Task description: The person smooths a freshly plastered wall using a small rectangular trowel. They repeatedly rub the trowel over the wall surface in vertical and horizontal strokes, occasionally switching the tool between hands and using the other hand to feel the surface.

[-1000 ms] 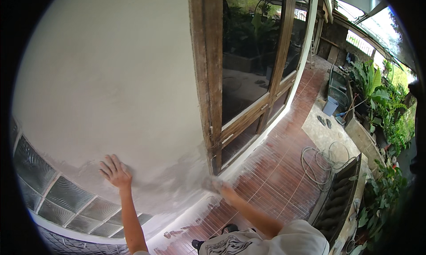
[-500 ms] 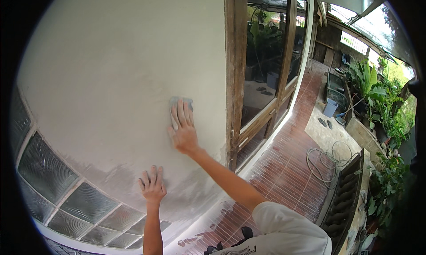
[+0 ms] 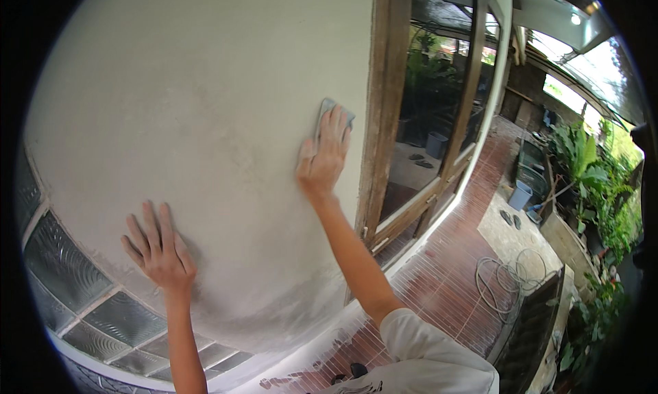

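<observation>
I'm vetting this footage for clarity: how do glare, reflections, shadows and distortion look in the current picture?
Head view: the upper right partly washes out to white; head view: the door glass reflects the plants and bucket; head view: a soft shadow edges the left hand on the wall; head view: fisheye distortion curves the row of glass blocks.

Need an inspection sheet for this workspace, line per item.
Surface: off-white wall, grey smudges low down
Work items: grey sanding pad against the wall
Clutter: blue-grey bucket and a pair of slippers on the pale slab
Hands: left hand spread on the wall, holding nothing; right hand over the pad
Cables: nothing seen; a looped hose lies on the floor
Surroundings: glass blocks lower left; wood-framed glass door and green plants right
</observation>
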### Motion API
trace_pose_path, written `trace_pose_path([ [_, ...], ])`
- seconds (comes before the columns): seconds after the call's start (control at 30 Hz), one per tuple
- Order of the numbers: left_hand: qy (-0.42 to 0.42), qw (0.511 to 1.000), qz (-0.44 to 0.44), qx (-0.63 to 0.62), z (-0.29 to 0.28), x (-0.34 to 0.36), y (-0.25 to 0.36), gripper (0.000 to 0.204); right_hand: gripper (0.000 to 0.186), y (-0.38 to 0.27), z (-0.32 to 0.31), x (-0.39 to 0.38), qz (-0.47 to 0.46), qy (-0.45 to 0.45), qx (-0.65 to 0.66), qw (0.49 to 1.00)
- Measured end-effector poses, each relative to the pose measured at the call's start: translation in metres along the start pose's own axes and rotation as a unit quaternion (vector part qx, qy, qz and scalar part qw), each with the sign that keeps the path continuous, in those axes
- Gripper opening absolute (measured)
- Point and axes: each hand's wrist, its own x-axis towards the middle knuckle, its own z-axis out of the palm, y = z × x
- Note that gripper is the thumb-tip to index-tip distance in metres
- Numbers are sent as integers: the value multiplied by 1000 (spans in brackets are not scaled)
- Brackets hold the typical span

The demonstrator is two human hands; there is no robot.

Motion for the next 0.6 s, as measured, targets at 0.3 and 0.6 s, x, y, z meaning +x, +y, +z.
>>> trace_pose_path([
  [0.3,52,996,-5,71,-3,12,9,51,60,4,-2,27,5,-8,-17,1000],
  [0.6,74,992,-51,89,8,-8,24,54,58,57,-9,27,40,-3,22,999],
])
